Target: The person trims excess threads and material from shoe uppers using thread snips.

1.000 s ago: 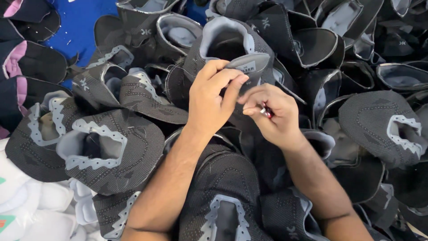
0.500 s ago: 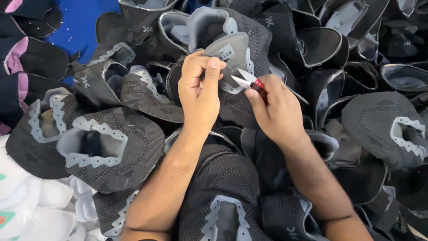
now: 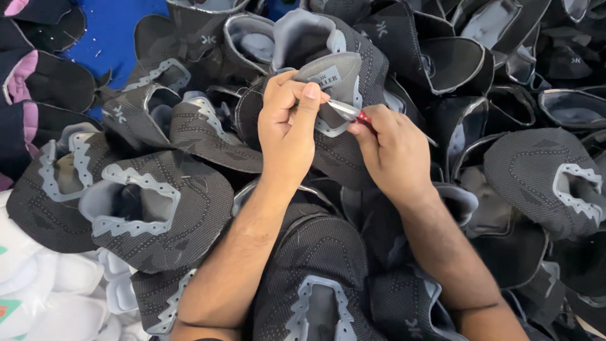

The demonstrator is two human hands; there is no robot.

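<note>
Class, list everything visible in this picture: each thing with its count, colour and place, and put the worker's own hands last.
Shoe uppers: many, black knit with grey trim, piled across the whole view.
Held upper: one, black with grey tongue, top centre.
Snips: one, silver blades with red handle, at the held upper's tongue.
White pieces: several, bottom left.
Blue surface: one patch, top left.
Pink-edged pieces: a few, far left.
Left hand: pinching the tongue.
Right hand: holding the snips.

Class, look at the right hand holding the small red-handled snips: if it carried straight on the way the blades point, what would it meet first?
Probably the grey padded tongue of the black knit shoe upper, pinched by the left hand. The right hand aims the small red-handled snips up-left at it; whether they touch is unclear.
</note>
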